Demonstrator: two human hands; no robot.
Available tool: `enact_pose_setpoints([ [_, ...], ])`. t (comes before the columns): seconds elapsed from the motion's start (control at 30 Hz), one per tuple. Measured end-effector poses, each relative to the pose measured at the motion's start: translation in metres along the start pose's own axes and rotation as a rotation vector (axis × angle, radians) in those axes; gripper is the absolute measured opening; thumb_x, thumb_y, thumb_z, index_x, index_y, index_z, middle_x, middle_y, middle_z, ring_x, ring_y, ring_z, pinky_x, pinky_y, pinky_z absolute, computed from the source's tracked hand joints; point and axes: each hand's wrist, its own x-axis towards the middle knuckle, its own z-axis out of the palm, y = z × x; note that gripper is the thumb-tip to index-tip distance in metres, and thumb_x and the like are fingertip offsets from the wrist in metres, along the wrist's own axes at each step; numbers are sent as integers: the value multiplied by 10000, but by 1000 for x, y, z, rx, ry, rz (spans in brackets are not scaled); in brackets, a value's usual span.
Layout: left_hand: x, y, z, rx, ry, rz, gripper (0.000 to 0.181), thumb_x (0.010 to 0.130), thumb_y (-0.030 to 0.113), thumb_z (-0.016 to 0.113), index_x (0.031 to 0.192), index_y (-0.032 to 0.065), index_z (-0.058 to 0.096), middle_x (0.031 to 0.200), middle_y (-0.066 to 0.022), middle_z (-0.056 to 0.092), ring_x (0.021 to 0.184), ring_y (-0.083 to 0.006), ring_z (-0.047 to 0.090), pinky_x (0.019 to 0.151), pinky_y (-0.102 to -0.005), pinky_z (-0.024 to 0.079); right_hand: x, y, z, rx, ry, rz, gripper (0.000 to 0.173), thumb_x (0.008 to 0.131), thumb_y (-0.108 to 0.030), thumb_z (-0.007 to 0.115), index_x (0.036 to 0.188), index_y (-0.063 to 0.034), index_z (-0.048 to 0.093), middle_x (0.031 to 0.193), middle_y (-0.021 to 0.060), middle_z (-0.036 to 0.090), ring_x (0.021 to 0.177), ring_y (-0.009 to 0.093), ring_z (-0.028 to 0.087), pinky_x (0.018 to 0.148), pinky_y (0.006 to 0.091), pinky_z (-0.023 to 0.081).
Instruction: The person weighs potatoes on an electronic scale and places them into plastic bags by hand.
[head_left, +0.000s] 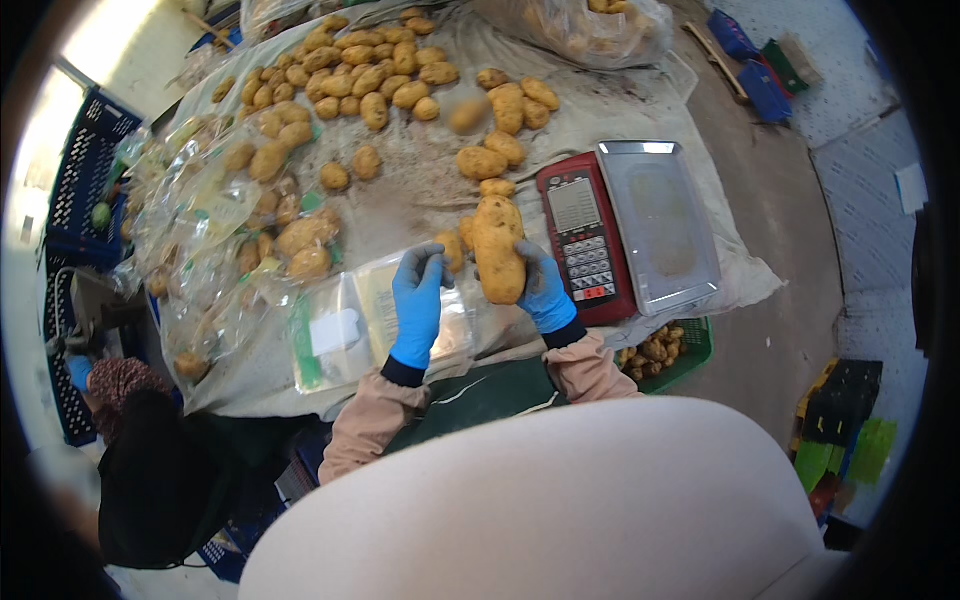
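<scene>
A large, elongated potato (499, 244) is in my right hand (546, 291), which wears a blue glove and grips it from the right side. To its left, my gloved left hand (420, 292) hovers over the plastic bags, fingers curled in towards the thumb, with nothing visible in it. A smaller potato (450, 249) shows just beyond the left fingertips. Flat clear plastic bags (336, 334) with a green edge and a white label lie under and beside my left hand. Right of my right hand stands a red digital scale (592, 240) with a bare metal weighing pan (664, 225).
Loose potatoes (367, 75) are heaped at the table's far side. Filled clear bags of potatoes (225, 202) crowd the left. A large plastic sack (592, 30) stands at the back. A green crate (697, 356) holds small potatoes below the scale. Another person (161, 465) is at lower left.
</scene>
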Motion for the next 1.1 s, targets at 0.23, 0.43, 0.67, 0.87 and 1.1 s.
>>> enact_pose_setpoints([
  [0.23,-26,-14,24,352,-43,172,238,931,11,530,1130,39,657,858,-53,677,881,-176,622,811,-266,476,4,-11,-52,874,-549,192,682,957,-489,507,1435,-25,362,1167,171,602,763,251,611,676,377,518],
  [0.43,-27,-24,-4,426,-170,6,229,946,21,531,1143,35,648,969,-85,692,974,-161,638,820,-283,491,-7,-21,-37,627,-517,133,692,955,-443,524,1495,-81,288,1300,190,513,890,307,608,713,430,521],
  [0.67,-32,-21,5,449,-201,90,190,944,34,555,1108,18,650,1013,-101,678,929,-165,647,823,-286,501,-1,20,-77,799,-417,220,704,938,-467,555,1499,-129,295,1393,190,455,997,334,587,728,442,529],
  [0.87,-37,-29,-29,905,-1,68,218,871,162,663,1074,90,627,914,-85,621,681,-216,592,645,-330,484,-13,-17,-26,179,8,142,752,933,-522,547,1482,-70,302,1280,233,537,967,334,621,754,477,576],
  [1.1,-35,-84,-81,1160,155,163,251,829,196,706,1011,70,589,902,-109,590,769,-294,605,696,-365,485,-9,-16,15,-479,-90,222,721,889,-266,666,1458,-12,302,1180,159,580,988,227,642,797,332,557],
])
